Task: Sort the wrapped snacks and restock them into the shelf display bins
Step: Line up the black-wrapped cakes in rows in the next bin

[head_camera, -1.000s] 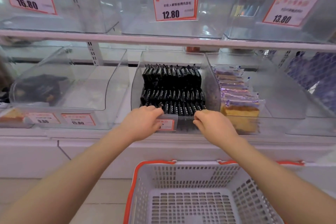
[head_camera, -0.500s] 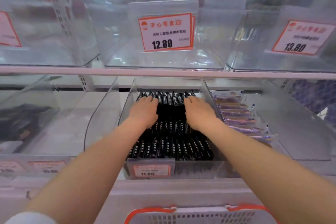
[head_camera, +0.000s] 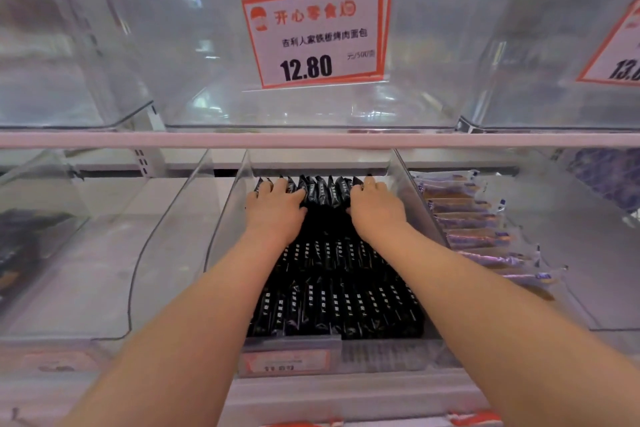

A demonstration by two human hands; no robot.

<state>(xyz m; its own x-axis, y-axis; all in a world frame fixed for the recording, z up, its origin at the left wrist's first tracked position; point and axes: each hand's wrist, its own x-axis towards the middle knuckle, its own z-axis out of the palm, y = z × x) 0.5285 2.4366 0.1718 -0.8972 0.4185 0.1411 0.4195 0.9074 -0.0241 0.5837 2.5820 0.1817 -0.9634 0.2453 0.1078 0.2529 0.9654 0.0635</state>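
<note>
Shelving of clear plastic display bins fills the view, and the landmark is the clear plastic middle bin (head_camera: pixel 228 218) on the lower shelf, packed with rows of black wrapped snack bars (head_camera: pixel 332 302) standing on edge; left of that bin sits a second clear bin (head_camera: pixel 104 253) holding a dark blurred shape at its far left edge; inside the middle bin, at its back row, the left hand (head_camera: pixel 275 208) lies palm down on the black bars, fingers spread and nearly straight, pressing rather than gripping; beside it, also at the back row, the right hand (head_camera: pixel 375 210) rests on the bars with fingers bent over their tops, though whether it clasps any I cannot tell; above the middle bin hangs an orange-bordered white price card (head_camera: pixel 313 35) reading 12.80; right of the middle bin, a neighbouring clear bin holds purple-and-clear wrapped cake slices (head_camera: pixel 478 236) stacked in a row.
</note>
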